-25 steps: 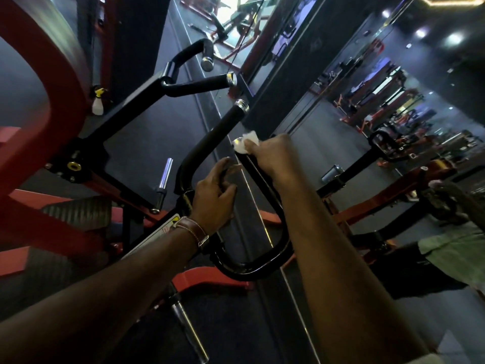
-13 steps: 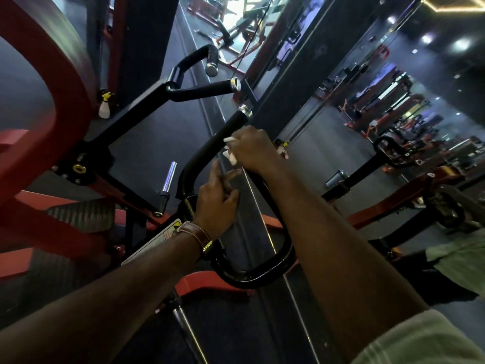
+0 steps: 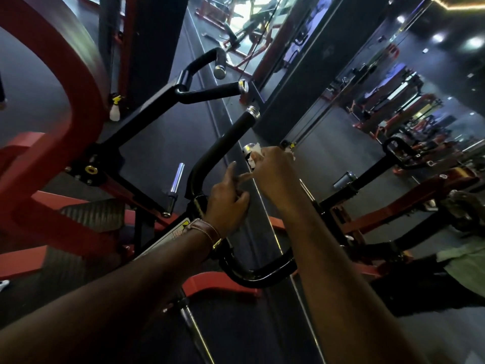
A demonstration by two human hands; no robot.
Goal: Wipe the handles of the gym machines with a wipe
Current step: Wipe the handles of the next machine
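Right hand (image 3: 275,172) clutches white wipe (image 3: 253,155) against chrome-capped end of black handle (image 3: 248,148). Left hand (image 3: 228,203) loosely curled beside it, forefinger extended, holding nothing. Spray bottle (image 3: 114,110) on floor beyond red frame (image 3: 78,82).

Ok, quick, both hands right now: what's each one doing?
Left hand: index finger out, other fingers curled; whether it holds anything cannot be told.
Right hand: grips the white wipe against the handle end.
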